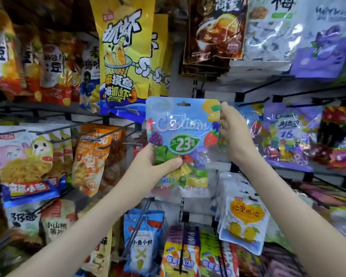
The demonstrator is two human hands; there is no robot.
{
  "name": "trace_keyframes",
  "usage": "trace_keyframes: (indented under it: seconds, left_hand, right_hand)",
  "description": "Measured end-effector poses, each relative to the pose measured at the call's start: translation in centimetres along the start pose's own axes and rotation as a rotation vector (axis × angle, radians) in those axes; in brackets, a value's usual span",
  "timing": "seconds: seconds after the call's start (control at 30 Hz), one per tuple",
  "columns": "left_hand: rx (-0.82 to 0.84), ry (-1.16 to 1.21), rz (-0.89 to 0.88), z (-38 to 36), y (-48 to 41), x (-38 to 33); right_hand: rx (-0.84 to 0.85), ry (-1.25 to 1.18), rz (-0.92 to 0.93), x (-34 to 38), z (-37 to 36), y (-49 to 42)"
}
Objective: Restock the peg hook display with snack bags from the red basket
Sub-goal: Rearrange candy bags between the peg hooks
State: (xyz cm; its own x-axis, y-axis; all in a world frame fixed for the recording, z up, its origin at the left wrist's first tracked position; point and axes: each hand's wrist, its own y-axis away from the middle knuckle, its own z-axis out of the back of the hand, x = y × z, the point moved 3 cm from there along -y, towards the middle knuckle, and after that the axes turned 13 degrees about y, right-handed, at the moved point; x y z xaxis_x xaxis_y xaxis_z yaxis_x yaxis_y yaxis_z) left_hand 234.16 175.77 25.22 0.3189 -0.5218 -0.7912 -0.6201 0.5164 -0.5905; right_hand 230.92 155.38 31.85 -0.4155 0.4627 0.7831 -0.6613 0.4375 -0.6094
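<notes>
Up at the peg hook display (100, 139), holding the blue candy bag (183, 136) in 2 hands: left hand (158, 164) pinching mid-bag, right hand (232, 132) gripping its right edge. Hanging step, seemingly; next, slip its hang hole (183, 104) onto the display.

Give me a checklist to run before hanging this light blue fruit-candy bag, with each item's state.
1. Left hand grips the light blue fruit-candy bag at its lower left: ok.
2. Right hand pinches the bag's upper right edge: ok.
3. Hang slot at the top middle is uncovered by either hand: ok.
4. Bag upright with its printed front facing the camera: ok.
5. What lies behind the slot: cannot tell, the bag hides it.
6. Target row found: a similar-looking blue bag hangs just behind the right hand: ok.
</notes>
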Motion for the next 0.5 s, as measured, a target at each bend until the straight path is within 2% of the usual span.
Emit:
trace_keyframes:
  seconds: [0.07, 0.2, 0.27, 0.4, 0.5]
  left_hand:
    - [0.034, -0.028, 0.047, -1.9, -0.5, 1.3]
    - [0.114, -0.22, 0.138, -6.0, -1.5, 4.4]
    - [0.158, -0.27, 0.189, -8.0, -2.0, 5.9]
    - [0.372, -0.348, 0.244, -12.0, -3.0, 8.0]
    - [0.332, -0.431, 0.181, -13.6, -4.7, 8.6]
  right_hand:
    - [0.136, -0.28, -0.088, 0.4, 1.6, 2.2]
    - [0.201, -0.241, -0.058, 0.6, 4.9, 5.3]
    - [0.153, -0.187, -0.083, -0.1, 7.1, 5.8]
    - [0.03, -0.03, -0.106, -1.3, 11.7, 5.9]
    - [-0.113, 0.052, -0.127, -1.8, 14.8, 5.3]
